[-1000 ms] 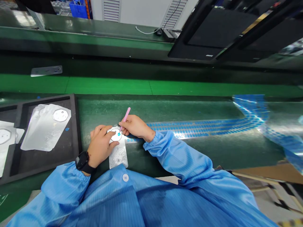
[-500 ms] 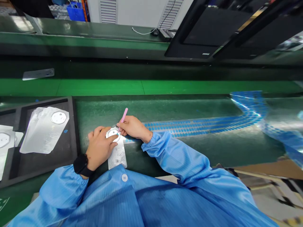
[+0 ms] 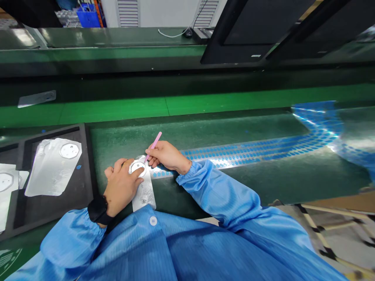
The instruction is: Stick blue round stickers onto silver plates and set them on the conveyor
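A silvery phone back panel (image 3: 143,194) with a white, ringed round camera area lies on the bench just in front of me. My left hand (image 3: 122,183) is on its upper left part, fingers bent at the edge and thumb across the ring, holding it down. A slim pink stick-like tool (image 3: 156,139) is pinched in my right hand (image 3: 165,156), its lower end at the panel's top right, beside the ring. Under and beyond my right hand runs a clear strip of blue round stickers (image 3: 222,154). Whatever is at the tool's tip is too small to make out.
Left of me, a black tray (image 3: 89,164) holds a fanned stack of similar panels (image 3: 52,171) and a loose blue sticker (image 3: 79,167). Another panel (image 3: 36,99) lies at the far left. Dark monitors (image 3: 234,35) stand at the back right.
My view has shifted and tilted slightly. The tool's lower end has moved up from within the ring's right side to the panel's top right. My left hand keeps its hold.
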Action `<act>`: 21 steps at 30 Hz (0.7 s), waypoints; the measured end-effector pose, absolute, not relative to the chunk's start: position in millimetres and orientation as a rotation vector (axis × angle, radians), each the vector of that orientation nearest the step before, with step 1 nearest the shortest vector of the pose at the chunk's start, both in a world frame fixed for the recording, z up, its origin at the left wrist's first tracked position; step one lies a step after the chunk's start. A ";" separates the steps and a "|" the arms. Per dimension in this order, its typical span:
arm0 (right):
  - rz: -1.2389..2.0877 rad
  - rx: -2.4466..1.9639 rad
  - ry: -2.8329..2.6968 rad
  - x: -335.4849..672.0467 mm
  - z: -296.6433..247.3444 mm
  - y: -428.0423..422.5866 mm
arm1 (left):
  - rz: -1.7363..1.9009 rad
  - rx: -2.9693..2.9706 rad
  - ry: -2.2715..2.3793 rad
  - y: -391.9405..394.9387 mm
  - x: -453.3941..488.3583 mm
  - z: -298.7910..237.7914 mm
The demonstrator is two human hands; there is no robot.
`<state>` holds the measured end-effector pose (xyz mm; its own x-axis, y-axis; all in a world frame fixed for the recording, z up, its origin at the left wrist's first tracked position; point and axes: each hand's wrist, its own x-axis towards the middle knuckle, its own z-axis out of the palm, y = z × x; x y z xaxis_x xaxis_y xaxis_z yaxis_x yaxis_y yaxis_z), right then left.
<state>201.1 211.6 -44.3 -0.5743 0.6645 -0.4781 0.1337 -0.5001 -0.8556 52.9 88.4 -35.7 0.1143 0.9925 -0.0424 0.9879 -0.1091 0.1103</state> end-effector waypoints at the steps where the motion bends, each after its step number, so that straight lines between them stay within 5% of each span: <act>1: 2.141 -1.195 -1.320 201.2 -45.4 211.8 | 0.075 2.263 2.015 88.8 52.3 -36.3; 12: 2.263 -1.047 -1.169 208.2 -53.1 218.7 | 0.183 2.038 2.004 99.8 53.4 -27.2; 21: 2.380 -0.887 -0.931 210.9 -61.4 232.5 | 0.370 2.187 2.102 221.7 -20.0 71.4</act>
